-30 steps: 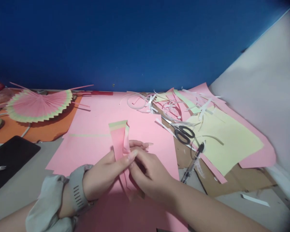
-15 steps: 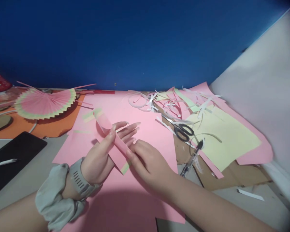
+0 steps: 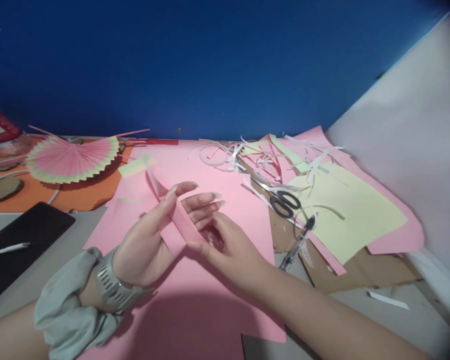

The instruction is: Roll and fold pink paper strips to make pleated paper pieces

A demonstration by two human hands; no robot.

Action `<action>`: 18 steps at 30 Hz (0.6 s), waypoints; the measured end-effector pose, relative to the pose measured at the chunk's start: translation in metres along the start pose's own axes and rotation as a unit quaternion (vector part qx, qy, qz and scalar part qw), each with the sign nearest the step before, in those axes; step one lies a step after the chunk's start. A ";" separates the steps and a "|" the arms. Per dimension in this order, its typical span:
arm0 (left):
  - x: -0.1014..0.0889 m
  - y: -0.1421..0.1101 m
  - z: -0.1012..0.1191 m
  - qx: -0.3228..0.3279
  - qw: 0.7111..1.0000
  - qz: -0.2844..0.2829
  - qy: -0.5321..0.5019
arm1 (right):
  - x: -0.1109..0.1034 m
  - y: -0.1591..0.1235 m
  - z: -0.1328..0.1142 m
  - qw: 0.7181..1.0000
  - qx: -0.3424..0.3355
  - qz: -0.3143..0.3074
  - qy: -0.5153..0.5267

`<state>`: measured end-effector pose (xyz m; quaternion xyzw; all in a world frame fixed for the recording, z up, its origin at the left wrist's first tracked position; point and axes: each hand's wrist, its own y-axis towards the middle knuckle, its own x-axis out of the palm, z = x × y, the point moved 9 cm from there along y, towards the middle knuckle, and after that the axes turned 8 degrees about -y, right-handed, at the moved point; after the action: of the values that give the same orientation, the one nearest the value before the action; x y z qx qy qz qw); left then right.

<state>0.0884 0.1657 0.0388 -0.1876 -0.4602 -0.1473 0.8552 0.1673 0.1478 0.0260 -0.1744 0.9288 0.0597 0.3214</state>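
A folded pink paper strip point(image 3: 185, 225) with green and yellow ends lies across both hands, over large pink sheets point(image 3: 225, 280). My left hand point(image 3: 153, 230), palm up, pinches it between the thumb and the fingers, whose tips stretch out beyond it. At the strip's near end, my right hand point(image 3: 228, 240) grips it with the thumb on top and the fingers curled under. Part of the strip's far end, on the left, is blurred. A pleated paper fan point(image 3: 73, 160), pink with a green and yellow zigzag edge, sits at the back left.
Scissors point(image 3: 284, 202) and a pen point(image 3: 300, 242) lie right of my hands, by a pale yellow sheet point(image 3: 354, 212), paper scraps point(image 3: 266, 165) and cardboard point(image 3: 345, 280). A black flat device point(image 3: 30, 240) rests at left. A blue wall point(image 3: 217, 65) rises behind.
My left hand has shifted slightly left and down. The strip's near end has turned, so its green and yellow tip no longer shows by my right hand, whose thumb has moved left.
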 end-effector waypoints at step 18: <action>-0.013 0.001 0.020 0.085 0.975 0.071 0.194 | 0.004 0.003 0.012 0.947 0.047 -0.001 0.319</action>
<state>0.0673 0.1770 0.0379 -0.1140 -0.2815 -0.0796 0.9494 0.1700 0.1522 0.0140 -0.1699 0.9844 -0.0427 0.0162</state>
